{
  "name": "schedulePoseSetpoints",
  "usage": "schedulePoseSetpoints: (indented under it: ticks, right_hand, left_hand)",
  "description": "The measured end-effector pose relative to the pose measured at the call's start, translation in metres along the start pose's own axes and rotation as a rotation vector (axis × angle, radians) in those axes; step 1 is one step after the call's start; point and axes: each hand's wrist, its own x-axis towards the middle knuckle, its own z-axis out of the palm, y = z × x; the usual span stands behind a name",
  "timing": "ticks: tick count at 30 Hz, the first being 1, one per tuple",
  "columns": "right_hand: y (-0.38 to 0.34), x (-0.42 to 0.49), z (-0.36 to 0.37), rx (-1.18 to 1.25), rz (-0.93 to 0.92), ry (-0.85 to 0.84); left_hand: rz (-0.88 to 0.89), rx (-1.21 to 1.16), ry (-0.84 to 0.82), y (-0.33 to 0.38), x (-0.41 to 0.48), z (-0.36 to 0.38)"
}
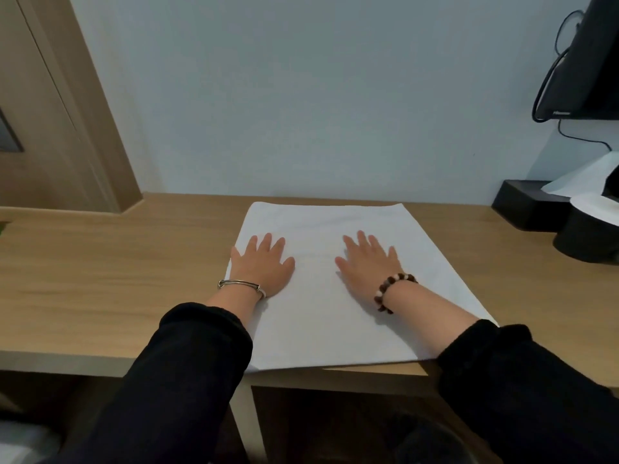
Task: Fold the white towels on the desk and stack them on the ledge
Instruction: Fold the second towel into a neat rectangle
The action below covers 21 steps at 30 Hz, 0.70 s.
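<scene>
Both hands lay flat, fingers spread, holding nothing: left hand (263, 262) pressed near the towel's (321, 316) left edge, right hand (370, 262) on its middle. The towel lay spread on the wooden desk (100, 279), reaching its front edge. Pale wall (301, 95) behind; black box (526, 202) far right.

Wide bare worktop (100, 262) left of the white towel (321, 316), with room to pass. Thinner bare strip on the right, blocked at the far end by a black box (526, 205) and a black round tub (582, 242). Shut in behind by the wall (301, 95), just past the towel's far edge. Up high on the right, a dark screen (593, 61) with hanging cables (549, 78).
</scene>
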Motion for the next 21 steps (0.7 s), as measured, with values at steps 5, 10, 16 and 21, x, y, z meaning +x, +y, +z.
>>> schedulePoseSetpoints:
  ticks: [5, 10, 16, 21]
  right_hand:
    - [0.047, -0.013, 0.002, 0.000, 0.144, -0.020]
    - [0.098, -0.029, -0.013, 0.048, 0.429, -0.032]
    - [0.068, -0.015, -0.037, -0.165, 0.326, -0.067]
    - [0.018, 0.035, -0.050, -0.113, 0.068, -0.076]
  left_hand:
    - [-0.010, 0.001, -0.008, 0.000, 0.000, 0.000]
    - [0.003, -0.008, 0.006, 0.000, 0.001, 0.001]
    - [0.143, -0.028, -0.013, 0.000, -0.001, -0.001]
    - [0.129, 0.008, -0.073, 0.002, -0.001, -0.003]
